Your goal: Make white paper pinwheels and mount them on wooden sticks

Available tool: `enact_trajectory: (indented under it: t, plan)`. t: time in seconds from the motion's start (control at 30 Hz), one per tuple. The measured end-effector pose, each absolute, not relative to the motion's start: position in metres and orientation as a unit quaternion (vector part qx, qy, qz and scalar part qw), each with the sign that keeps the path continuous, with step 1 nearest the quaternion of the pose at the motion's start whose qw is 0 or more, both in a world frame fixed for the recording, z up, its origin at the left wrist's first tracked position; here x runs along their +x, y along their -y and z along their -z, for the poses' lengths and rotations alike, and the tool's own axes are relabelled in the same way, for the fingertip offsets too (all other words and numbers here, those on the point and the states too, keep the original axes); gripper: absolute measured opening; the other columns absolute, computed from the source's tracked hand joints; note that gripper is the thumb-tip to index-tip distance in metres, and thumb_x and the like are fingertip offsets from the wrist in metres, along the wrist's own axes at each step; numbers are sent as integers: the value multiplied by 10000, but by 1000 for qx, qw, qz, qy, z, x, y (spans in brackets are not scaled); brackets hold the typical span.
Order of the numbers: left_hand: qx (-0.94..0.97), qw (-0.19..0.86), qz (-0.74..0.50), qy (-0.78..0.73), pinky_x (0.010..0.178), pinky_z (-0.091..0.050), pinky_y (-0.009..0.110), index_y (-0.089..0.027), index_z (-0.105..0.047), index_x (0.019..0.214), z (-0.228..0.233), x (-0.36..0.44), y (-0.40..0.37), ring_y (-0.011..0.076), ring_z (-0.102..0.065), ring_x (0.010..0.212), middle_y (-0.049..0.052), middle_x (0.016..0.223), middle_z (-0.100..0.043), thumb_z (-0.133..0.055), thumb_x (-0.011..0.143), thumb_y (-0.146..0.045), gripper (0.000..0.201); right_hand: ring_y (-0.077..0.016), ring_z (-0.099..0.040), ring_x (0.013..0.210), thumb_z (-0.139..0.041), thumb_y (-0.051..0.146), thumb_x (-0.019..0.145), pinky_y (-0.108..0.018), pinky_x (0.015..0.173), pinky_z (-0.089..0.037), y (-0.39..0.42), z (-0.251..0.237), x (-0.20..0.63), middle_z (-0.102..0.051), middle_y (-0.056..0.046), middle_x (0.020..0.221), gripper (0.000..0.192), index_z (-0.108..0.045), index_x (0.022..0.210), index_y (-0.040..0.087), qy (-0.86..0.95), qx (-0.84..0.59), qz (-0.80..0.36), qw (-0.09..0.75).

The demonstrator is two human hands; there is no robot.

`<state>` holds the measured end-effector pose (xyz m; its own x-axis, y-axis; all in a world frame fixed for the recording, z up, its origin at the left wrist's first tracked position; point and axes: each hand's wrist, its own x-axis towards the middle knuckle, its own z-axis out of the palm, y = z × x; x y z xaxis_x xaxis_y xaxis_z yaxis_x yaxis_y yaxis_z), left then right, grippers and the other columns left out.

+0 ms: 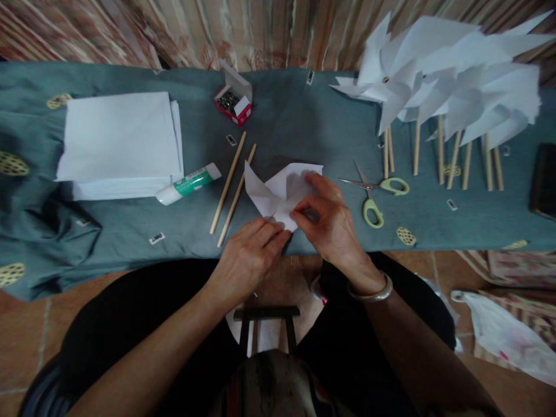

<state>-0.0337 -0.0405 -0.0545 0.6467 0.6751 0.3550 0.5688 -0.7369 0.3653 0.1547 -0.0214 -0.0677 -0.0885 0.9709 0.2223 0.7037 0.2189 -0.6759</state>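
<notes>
Between my hands, near the table's front edge, is a white paper pinwheel (284, 188) with some corners bent toward its middle. My left hand (252, 255) grips its lower left edge with curled fingers. On the right side, my right hand (328, 217) pinches the paper near its centre with thumb and forefinger; its other fingers rest along the upper right blade. Two wooden sticks (234, 191) lie to the left of the paper. Scissors with green handles (373, 194) lie spread apart to the right of my right hand.
A stack of white paper (119, 139) sits at the left beside a glue stick (189, 183). Behind the sticks stands an open red box of small metal pins (234, 101). Several finished pinwheels on sticks (452, 81) pile up at the back right. A dark phone-like object (544, 179) lies at the right edge.
</notes>
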Motion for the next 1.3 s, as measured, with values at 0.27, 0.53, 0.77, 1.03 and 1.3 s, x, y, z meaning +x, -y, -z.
enact_trajectory:
  t: [0.27,0.53,0.77,1.03,1.3]
  plan:
    - [901,112,-232,-349,785,-586,364,-101,-646,1104,56,-34,41,208,-627,917,110,1027,-697,-556,923,-106,202,-263,-430,1388,-624,225,872,-442,1177,-372,23,68,153,-518,0,1428,68,-678,848,258,720,-582,-202,319]
    - [902,108,-233,-346,779,-585,357,-72,-658,1081,55,-34,41,221,-621,908,110,1000,-696,-600,897,-106,196,-264,-341,1450,-548,216,917,-476,1203,-327,27,69,151,-445,39,1503,173,-695,964,295,740,-556,-207,317]
    - [903,107,-228,-348,784,-583,350,-83,-653,1088,55,-34,41,209,-615,911,108,1006,-696,-573,915,-106,192,-261,-338,1454,-515,212,934,-504,1162,-372,34,68,147,-455,5,1507,180,-659,1000,296,771,-545,-150,294]
    - [905,105,-217,-350,751,-576,338,-97,-661,1038,53,-33,40,200,-607,876,95,968,-687,-544,929,-115,161,-305,-243,1503,-415,133,946,-584,1150,-335,41,68,138,-433,26,1540,422,-566,1256,375,752,-564,-212,268]
    - [904,107,-218,-352,731,-571,342,-92,-675,1020,54,-31,38,206,-607,862,99,947,-686,-551,921,-118,161,-289,-203,1517,-410,150,953,-584,1171,-308,45,74,143,-399,20,1563,447,-518,1322,378,754,-557,-221,271]
